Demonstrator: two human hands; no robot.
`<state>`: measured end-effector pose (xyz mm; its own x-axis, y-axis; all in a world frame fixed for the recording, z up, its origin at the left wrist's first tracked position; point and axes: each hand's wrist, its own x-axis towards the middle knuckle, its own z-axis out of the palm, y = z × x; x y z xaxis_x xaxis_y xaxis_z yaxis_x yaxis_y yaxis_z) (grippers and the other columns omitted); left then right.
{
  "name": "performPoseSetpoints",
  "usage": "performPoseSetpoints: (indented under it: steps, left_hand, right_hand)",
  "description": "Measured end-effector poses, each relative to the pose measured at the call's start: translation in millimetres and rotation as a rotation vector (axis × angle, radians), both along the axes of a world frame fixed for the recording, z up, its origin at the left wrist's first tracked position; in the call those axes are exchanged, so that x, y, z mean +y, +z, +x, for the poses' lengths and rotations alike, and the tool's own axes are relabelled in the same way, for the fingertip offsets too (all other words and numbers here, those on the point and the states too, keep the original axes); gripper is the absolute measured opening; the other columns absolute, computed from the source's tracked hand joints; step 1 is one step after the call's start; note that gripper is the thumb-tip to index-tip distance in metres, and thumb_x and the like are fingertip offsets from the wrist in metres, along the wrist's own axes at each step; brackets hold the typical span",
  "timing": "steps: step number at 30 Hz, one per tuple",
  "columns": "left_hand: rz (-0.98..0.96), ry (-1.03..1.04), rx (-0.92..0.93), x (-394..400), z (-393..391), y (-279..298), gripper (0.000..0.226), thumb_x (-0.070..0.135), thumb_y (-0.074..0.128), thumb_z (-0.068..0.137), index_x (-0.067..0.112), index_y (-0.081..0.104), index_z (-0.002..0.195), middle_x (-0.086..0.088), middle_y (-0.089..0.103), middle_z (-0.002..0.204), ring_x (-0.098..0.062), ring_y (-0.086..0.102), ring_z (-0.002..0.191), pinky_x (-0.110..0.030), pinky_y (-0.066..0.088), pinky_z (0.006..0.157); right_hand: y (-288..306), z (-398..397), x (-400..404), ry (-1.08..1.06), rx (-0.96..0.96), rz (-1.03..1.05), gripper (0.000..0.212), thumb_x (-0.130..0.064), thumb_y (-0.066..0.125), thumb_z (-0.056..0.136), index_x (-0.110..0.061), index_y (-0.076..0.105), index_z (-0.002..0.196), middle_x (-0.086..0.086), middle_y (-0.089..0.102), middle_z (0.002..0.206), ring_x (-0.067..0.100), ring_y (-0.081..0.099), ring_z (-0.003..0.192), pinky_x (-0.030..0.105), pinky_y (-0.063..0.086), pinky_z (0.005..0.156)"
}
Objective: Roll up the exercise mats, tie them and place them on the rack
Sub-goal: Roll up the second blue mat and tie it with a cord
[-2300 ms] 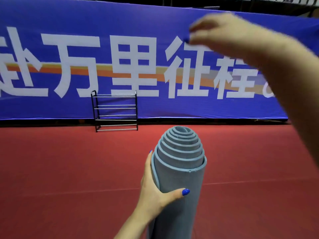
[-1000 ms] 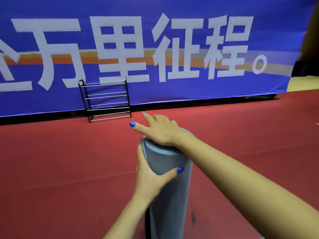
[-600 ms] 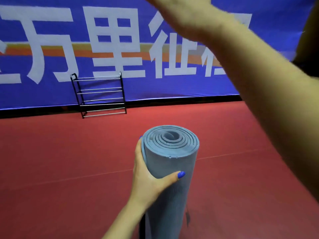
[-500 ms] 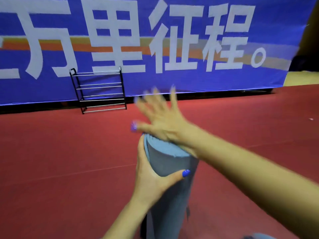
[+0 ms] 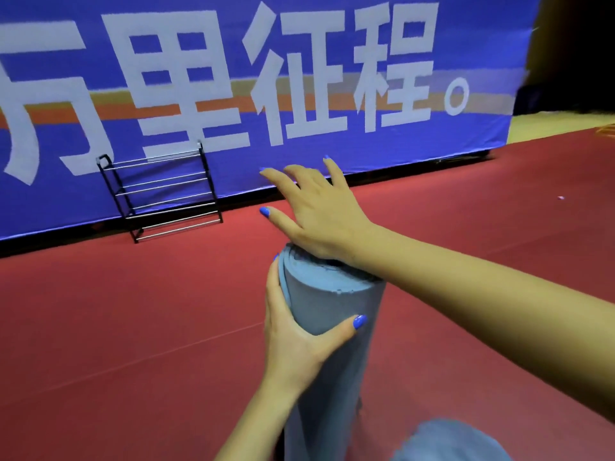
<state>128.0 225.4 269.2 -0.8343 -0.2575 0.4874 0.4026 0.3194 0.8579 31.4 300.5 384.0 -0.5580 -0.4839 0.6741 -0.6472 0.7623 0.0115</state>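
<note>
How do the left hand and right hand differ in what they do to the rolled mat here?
The left hand grips the rolled mat around its side, thumb curled across the front; the right hand lies flat on its top end, fingers spread. The left comes from below, the right from the side. Both touch the mat; both have blue nails.

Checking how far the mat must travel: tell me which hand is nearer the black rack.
Left, though neither is close. The left hand grips the upright rolled mat on the side facing the rack; the right hand presses flat on the mat's top end, farther right.
</note>
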Motion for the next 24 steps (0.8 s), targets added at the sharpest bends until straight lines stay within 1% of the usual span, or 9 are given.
performPoseSetpoints:
  steps: [4, 6, 8, 10, 12, 14, 16, 20, 24]
  left_hand:
    - [-0.032, -0.041, -0.001, 28.9, -6.9, -0.2, 0.121, 0.061, 0.080, 0.039, 0.040, 0.023, 0.144, 0.023, 0.033, 0.147, 0.006, 0.033, 0.134, -0.031, 0.034, 0.111]
    - [-0.067, -0.075, -0.014, 44.7, -5.9, -1.6, 0.120, 0.062, 0.080, 0.039, 0.043, 0.023, 0.143, 0.024, 0.033, 0.147, 0.006, 0.032, 0.134, -0.033, 0.034, 0.112]
    - [-0.107, -0.122, -0.018, 61.1, -1.2, -4.4, 0.123, 0.061, 0.082, 0.039, 0.039, 0.024, 0.145, 0.022, 0.035, 0.147, 0.003, 0.034, 0.135, -0.037, 0.035, 0.111]
    - [-0.143, -0.147, -0.026, 74.0, 4.4, -6.6, 0.125, 0.060, 0.083, 0.040, 0.033, 0.024, 0.148, 0.018, 0.035, 0.148, 0.000, 0.034, 0.135, -0.039, 0.035, 0.111]
    - [-0.162, -0.157, -0.018, 77.7, 4.5, -7.5, 0.126, 0.058, 0.083, 0.042, 0.027, 0.023, 0.149, 0.012, 0.035, 0.150, -0.004, 0.034, 0.137, -0.041, 0.034, 0.112]
    - [-0.177, -0.137, 0.008, 78.0, -1.7, -8.4, 0.126, 0.058, 0.083, 0.045, 0.021, 0.023, 0.149, 0.006, 0.035, 0.151, -0.010, 0.034, 0.138, -0.045, 0.032, 0.113]
    - [-0.194, -0.124, 0.010, 82.5, -6.7, -9.7, 0.126, 0.057, 0.082, 0.047, 0.017, 0.022, 0.150, 0.002, 0.035, 0.151, -0.013, 0.034, 0.139, -0.046, 0.032, 0.113]
    - [-0.280, -0.180, -0.006, 111.9, -5.0, -13.8, 0.124, 0.055, 0.083, 0.050, 0.014, 0.021, 0.150, 0.001, 0.032, 0.153, -0.012, 0.032, 0.140, -0.043, 0.030, 0.114]
    - [-0.381, -0.287, -0.040, 146.6, 1.8, -19.3, 0.122, 0.055, 0.082, 0.050, 0.017, 0.023, 0.149, 0.004, 0.032, 0.152, -0.008, 0.031, 0.139, -0.039, 0.030, 0.114]
  right_hand:
    - [9.7, 1.9, 77.9, 0.003, -0.115, -0.486, 0.053, -0.043, 0.039, 0.096, -0.020, 0.035, 0.144, 0.006, 0.053, 0.127, 0.024, 0.049, 0.118, 0.045, 0.030, 0.105]
    - [-15.5, 9.0, 133.3, -0.059, -0.190, -0.643, 0.052, -0.041, 0.043, 0.096, -0.021, 0.035, 0.143, 0.006, 0.051, 0.133, 0.021, 0.048, 0.121, 0.041, 0.035, 0.101]
    - [-66.0, 22.5, 191.2, -0.196, -0.242, -0.704, 0.051, -0.040, 0.044, 0.094, -0.021, 0.037, 0.141, 0.006, 0.052, 0.132, 0.019, 0.051, 0.118, 0.039, 0.038, 0.098]
    - [-145.3, 43.1, 247.9, -0.420, -0.377, -0.630, 0.045, -0.034, 0.048, 0.096, -0.019, 0.042, 0.138, 0.007, 0.056, 0.124, 0.023, 0.055, 0.111, 0.037, 0.042, 0.092]
    - [-238.3, 79.0, 294.0, -0.607, -0.750, -0.389, 0.043, -0.030, 0.050, 0.096, -0.017, 0.043, 0.136, 0.010, 0.055, 0.124, 0.027, 0.054, 0.115, 0.035, 0.042, 0.090]
    - [-327.0, 125.8, 327.0, -0.634, -1.153, -0.113, 0.051, -0.031, 0.053, 0.093, -0.019, 0.039, 0.140, 0.010, 0.049, 0.129, 0.028, 0.050, 0.121, 0.032, 0.041, 0.094]
    - [-390.5, 169.0, 342.9, -0.632, -1.394, -0.009, 0.061, -0.032, 0.056, 0.090, -0.021, 0.032, 0.145, 0.008, 0.042, 0.139, 0.026, 0.045, 0.127, 0.030, 0.038, 0.098]
    - [-447.3, 197.3, 345.6, -0.673, -1.575, 0.011, 0.069, -0.027, 0.048, 0.092, -0.024, 0.014, 0.152, 0.010, 0.015, 0.158, 0.026, 0.022, 0.143, 0.030, 0.025, 0.113]
    - [-460.0, 169.6, 332.0, -0.690, -1.531, -0.018, 0.073, -0.026, 0.050, 0.089, -0.028, 0.012, 0.151, 0.003, 0.008, 0.160, 0.027, 0.022, 0.143, 0.032, 0.025, 0.113]
